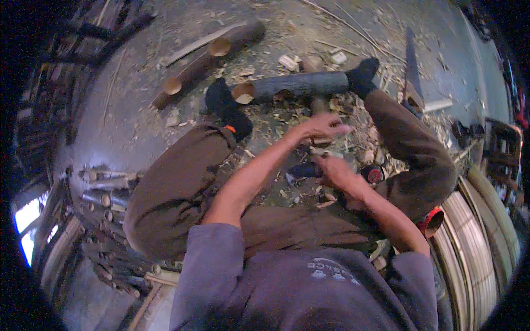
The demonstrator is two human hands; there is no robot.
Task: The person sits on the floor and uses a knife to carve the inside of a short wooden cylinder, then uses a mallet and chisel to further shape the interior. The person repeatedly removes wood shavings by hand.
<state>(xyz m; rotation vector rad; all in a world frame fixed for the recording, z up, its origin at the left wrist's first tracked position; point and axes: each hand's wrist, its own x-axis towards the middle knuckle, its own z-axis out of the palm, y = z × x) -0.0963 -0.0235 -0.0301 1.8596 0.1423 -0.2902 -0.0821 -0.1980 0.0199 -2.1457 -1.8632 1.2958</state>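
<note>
My left hand (320,127) is in the middle between my legs, slightly blurred, its fingers stretched toward the right above wood scraps. No held thing shows in it. Just nearer to me, my right hand (338,172) has its fingers curled closed around something small that I cannot make out. Next to its fingertips lies a dark, elongated thing (305,170), perhaps a tool handle; whether the hand touches it is unclear. A grey-barked log (301,85) lies crosswise beyond both hands, between my two dark-socked feet.
A brown log (243,37) with pale cut spots lies farther off at the left. A handsaw (412,60) is at the far right. Wood chips cover the floor. By my right leg are a round red-and-black thing (373,174) and an orange-rimmed cylinder (434,222). Cut branches (107,199) are heaped at left.
</note>
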